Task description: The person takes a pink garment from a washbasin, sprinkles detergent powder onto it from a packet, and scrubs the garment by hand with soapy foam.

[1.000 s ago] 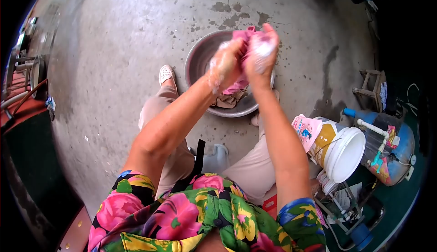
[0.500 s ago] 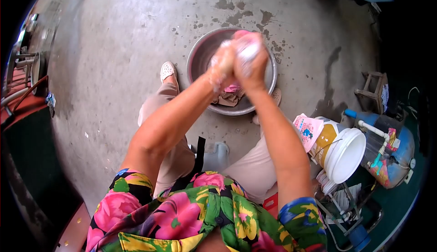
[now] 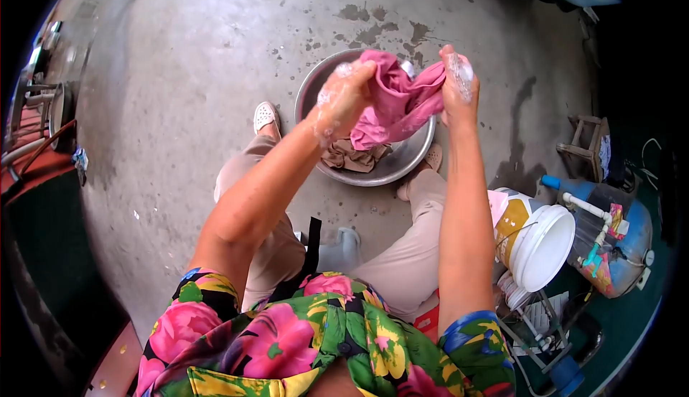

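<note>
A pink cloth (image 3: 398, 103) is stretched between my two hands above a round metal basin (image 3: 393, 173). My left hand (image 3: 346, 94), with suds on its back and wrist, is closed on the cloth's left part. At the cloth's right end my right hand (image 3: 459, 90) grips it, with white foam near the thumb. Lower down, a brown cloth (image 3: 355, 157) lies inside the basin, partly covered by the pink one.
A white bucket (image 3: 543, 248) lies tilted at the right, beside a blue tank (image 3: 624, 235) with pipes. A small wooden stool (image 3: 583, 142) stands behind them. Wet spots mark the concrete floor (image 3: 194, 74). My shoes flank the basin.
My hands were pressed together over the bunched pink cloth. They have moved apart, left and right, and the cloth is now spread between them.
</note>
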A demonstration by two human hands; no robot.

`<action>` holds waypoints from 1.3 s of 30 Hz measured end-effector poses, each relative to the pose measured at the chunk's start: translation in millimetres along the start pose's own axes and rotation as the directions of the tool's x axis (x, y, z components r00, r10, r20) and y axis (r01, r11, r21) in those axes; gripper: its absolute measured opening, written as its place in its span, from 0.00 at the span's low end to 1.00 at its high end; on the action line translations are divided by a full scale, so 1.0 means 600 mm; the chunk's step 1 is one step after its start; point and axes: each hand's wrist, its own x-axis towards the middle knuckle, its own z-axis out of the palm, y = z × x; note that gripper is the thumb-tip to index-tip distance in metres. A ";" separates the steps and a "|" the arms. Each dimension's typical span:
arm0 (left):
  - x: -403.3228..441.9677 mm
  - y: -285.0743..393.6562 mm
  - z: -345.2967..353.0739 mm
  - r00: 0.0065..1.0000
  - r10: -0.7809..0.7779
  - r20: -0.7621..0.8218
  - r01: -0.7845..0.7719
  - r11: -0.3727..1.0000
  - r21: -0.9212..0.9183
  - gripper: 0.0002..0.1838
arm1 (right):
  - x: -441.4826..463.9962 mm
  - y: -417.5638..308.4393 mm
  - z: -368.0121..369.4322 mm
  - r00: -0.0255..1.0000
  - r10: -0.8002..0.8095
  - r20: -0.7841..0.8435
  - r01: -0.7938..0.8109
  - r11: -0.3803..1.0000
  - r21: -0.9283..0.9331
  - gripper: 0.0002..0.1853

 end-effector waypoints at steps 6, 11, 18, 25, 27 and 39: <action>0.006 0.046 -0.024 0.977 0.210 -0.035 -0.166 0.855 0.492 0.13 | -0.062 -0.016 -0.008 0.750 0.190 0.634 0.262 0.794 -0.549 0.21; 0.009 0.083 -0.042 0.947 0.315 -0.056 -0.215 0.757 0.617 0.12 | -0.022 -0.001 -0.056 0.916 0.109 0.387 -0.055 0.987 -0.148 0.16; 0.006 0.101 -0.037 0.932 0.360 -0.043 -0.231 0.680 0.696 0.13 | -0.051 -0.006 -0.041 0.770 0.394 0.503 0.168 0.635 -0.754 0.19; 0.002 0.092 -0.024 0.997 0.048 0.067 -0.072 0.898 0.434 0.17 | -0.006 0.012 -0.054 0.919 -0.034 0.392 -0.162 0.876 0.454 0.09; 0.003 0.065 -0.011 0.985 -0.099 0.142 0.071 0.978 0.194 0.18 | -0.004 0.015 -0.029 0.932 0.023 0.361 -0.234 0.801 0.552 0.12; 0.005 0.067 -0.017 0.999 -0.050 0.018 0.036 0.893 0.448 0.27 | -0.040 -0.006 0.020 0.927 0.055 0.371 -0.189 0.923 0.336 0.16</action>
